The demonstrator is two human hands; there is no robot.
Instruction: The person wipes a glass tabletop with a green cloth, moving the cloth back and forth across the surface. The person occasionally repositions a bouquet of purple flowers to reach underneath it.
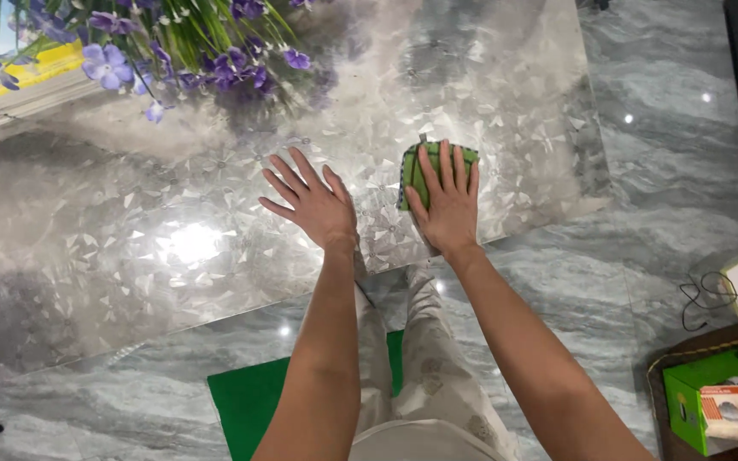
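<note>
Both hands lie flat, fingers spread: right hand (448,198) covering green cloth (414,167), left hand (313,201) beside it on bare glass table (130,248)

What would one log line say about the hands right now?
left hand: flat on shiny patterned glass table | right hand: pressing folded green cloth on table | purple flowers: far edge

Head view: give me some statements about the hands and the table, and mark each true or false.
1. The right hand presses flat on a green cloth. True.
2. The left hand holds a spray bottle. False: it lies flat and empty on the table.
3. Purple flowers stand at the table's far side. True.
4. The cloth lies on the floor. False: it lies on the table.
</note>
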